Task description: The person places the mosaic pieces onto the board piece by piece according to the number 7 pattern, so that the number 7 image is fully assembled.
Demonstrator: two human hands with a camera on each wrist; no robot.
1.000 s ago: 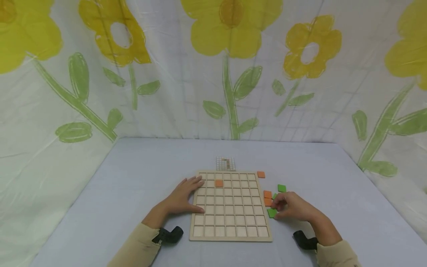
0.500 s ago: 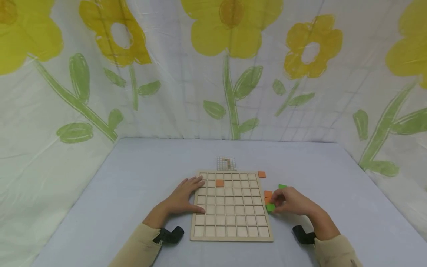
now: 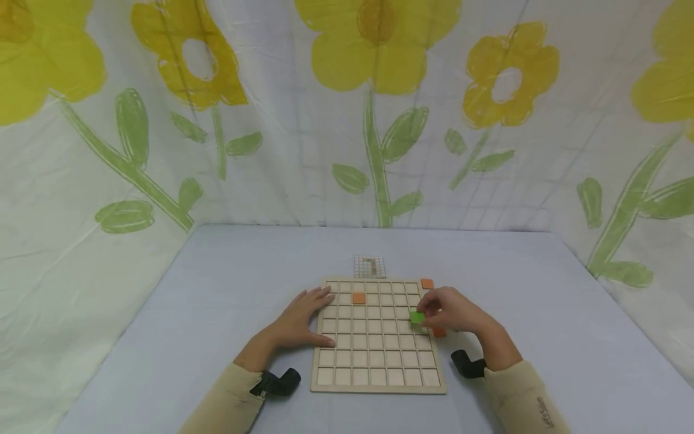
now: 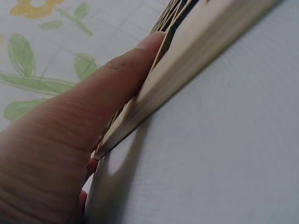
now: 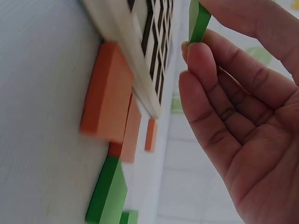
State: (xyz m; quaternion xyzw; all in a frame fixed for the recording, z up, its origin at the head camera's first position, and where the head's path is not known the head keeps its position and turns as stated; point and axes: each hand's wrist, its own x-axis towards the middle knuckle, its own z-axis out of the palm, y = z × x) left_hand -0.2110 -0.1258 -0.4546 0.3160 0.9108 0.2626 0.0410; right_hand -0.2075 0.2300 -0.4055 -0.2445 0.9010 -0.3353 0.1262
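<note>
A wooden grid board (image 3: 378, 390) lies on the table, with one orange square tile (image 3: 359, 298) in a cell near its far left. My left hand (image 3: 295, 319) rests on the board's left edge, fingers spread and straight; in the left wrist view the thumb (image 4: 112, 79) lies along the rim. My right hand (image 3: 452, 310) pinches a green square tile (image 3: 417, 317) between thumb and fingertips, over the board's right columns. In the right wrist view the green tile (image 5: 199, 21) is held up, seen nearly edge-on.
Right of the board lie orange tiles (image 5: 110, 93) and green tiles (image 5: 108, 191), partly hidden by my right hand in the head view. Another orange tile (image 3: 427, 284) lies by the far right corner. Behind the board is a small printed grid card (image 3: 370, 266).
My right hand has picked up a green tile from beside the board and moved it left and away from me, over the board. The left hand stays in place.
</note>
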